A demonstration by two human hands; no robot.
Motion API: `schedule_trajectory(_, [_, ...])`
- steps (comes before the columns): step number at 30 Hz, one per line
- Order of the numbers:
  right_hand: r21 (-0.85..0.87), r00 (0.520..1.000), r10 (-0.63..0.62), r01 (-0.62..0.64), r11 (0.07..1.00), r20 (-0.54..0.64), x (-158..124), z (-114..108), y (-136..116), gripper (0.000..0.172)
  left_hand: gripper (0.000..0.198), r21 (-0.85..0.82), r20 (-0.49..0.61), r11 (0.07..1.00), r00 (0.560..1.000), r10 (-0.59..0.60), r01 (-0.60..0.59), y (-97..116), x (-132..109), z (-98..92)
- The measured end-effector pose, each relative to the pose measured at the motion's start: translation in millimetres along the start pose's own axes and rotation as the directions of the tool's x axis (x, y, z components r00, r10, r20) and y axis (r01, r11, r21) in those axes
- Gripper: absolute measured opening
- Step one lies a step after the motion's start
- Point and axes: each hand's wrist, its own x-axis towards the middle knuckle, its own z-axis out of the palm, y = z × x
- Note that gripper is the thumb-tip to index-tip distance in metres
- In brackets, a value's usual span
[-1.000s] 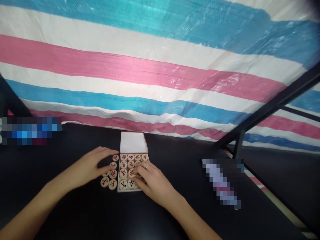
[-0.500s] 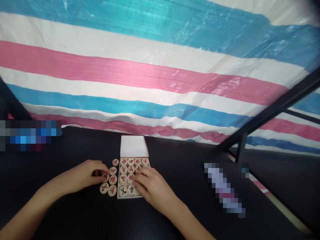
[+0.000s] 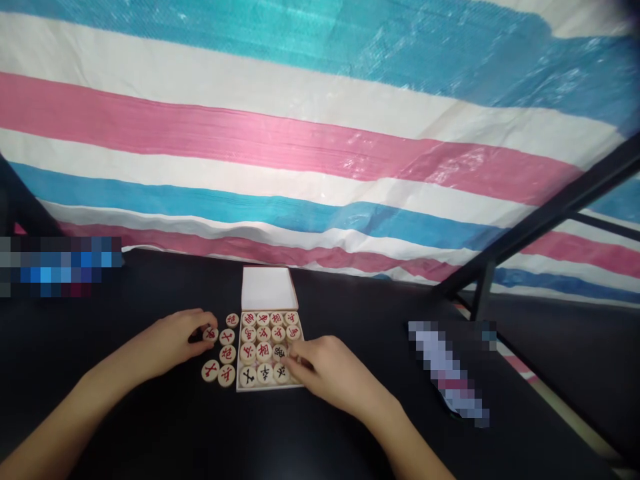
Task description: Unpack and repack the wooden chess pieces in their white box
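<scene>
My left hand (image 3: 186,337) pinches a red-marked Chinese chess piece (image 3: 211,334) between thumb and fingers. Close by on the black table, several other red-marked pieces (image 3: 227,354) lie in a loose group. To their right, an open white box (image 3: 270,389) holds rows of round pieces, red-marked towards the back and black-marked in the front row. Over the box's right side, my right hand (image 3: 325,370) has its fingers closed at the edge of a greyish, black-marked piece (image 3: 279,352). The fingers hide part of the right column.
The box's white lid (image 3: 269,288) stands open at the back. A blurred-out object (image 3: 450,373) lies on the right of the table (image 3: 200,440), another (image 3: 65,267) at the far left. Behind hangs a striped plastic sheet (image 3: 280,147), with a dark metal frame (image 3: 540,217) at the right.
My left hand has raised its piece slightly away from the loose group. My right hand has shifted right, uncovering more pieces in the box. The view has tilted a little.
</scene>
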Motion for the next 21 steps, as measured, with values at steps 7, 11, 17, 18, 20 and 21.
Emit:
schedule_trajectory(7, [0.083,0.857,-0.227,0.297,0.951,-0.463,1.6,15.5,13.0,0.030,0.024,0.030,-0.073,0.995,0.992,0.099,-0.097,7.7,-0.8,-2.3])
schedule_trajectory(11, [0.140,0.663,-0.242,0.468,0.873,-0.709,-1.3,23.7,7.0,0.036,0.026,-0.056,-0.152,0.973,0.965,0.215,-0.225,26.3,-5.3,-2.1])
schedule_trajectory(17, [0.210,0.915,-0.276,0.343,0.915,-0.293,2.6,15.7,-14.2,0.017,0.025,-0.366,-0.144,0.894,0.965,0.219,-0.258,56.6,-12.9,9.8])
schedule_trajectory(18, [0.241,0.940,-0.257,0.309,0.920,-0.223,3.3,14.9,-16.7,0.017,0.024,-0.405,-0.133,0.883,0.970,0.202,-0.239,59.0,-13.0,12.1])
schedule_trajectory(20, [0.281,0.965,-0.222,0.254,0.925,-0.143,3.8,14.6,-19.4,0.014,0.020,-0.458,-0.128,0.862,0.976,0.177,-0.216,61.5,-12.6,15.7])
schedule_trajectory(21, [0.291,0.969,-0.207,0.237,0.927,-0.133,3.6,15.0,-19.9,0.012,0.017,-0.478,-0.136,0.851,0.976,0.171,-0.216,62.2,-12.4,17.0])
